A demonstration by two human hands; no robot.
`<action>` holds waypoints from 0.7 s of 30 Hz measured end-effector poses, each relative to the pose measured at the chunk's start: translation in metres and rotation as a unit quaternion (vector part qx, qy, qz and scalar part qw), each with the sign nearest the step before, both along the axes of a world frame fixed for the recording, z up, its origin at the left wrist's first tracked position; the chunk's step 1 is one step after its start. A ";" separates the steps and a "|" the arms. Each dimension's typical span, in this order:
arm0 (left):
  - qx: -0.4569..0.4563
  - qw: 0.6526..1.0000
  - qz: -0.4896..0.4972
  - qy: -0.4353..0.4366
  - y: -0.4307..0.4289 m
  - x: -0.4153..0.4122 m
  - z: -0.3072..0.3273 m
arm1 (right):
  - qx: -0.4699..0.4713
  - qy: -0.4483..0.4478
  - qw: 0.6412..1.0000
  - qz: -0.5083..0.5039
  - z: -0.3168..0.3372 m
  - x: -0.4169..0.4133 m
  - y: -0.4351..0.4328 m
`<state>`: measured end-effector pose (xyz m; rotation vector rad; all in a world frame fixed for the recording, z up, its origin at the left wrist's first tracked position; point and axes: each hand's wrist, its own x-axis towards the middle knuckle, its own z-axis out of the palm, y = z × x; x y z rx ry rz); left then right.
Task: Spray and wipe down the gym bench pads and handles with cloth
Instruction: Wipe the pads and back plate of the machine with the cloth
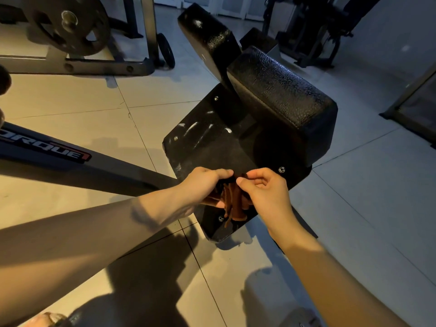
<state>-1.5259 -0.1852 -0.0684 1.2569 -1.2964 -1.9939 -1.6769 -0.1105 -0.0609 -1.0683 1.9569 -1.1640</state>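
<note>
beside a bar (47, 156) lettered "orque", left hand (203, 185) and right hand (266, 194) fingers (253, 177) pinch a brown cloth (232, 199).

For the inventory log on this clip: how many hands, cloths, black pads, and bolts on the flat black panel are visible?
Hands: 2 (left hand, right hand)
Brown cloth: 1
Black pads: 2 (near pad, far pad)
Bolts on the black panel: 4
Total: 9
</note>
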 end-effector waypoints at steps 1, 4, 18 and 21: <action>0.006 1.000 -0.015 0.015 -0.001 0.001 -0.002 | -0.003 -0.021 1.000 0.010 0.000 -0.001 0.000; 0.013 0.997 -0.063 0.045 -0.007 0.006 -0.009 | -0.017 -0.089 0.995 0.047 0.003 -0.003 0.003; -0.314 0.917 0.110 -0.217 -0.092 -0.034 -0.020 | 0.104 0.609 0.778 0.114 -0.043 -0.058 0.014; -0.357 0.911 0.122 -0.165 -0.097 -0.075 -0.019 | 0.110 0.620 0.766 0.128 -0.051 -0.063 0.016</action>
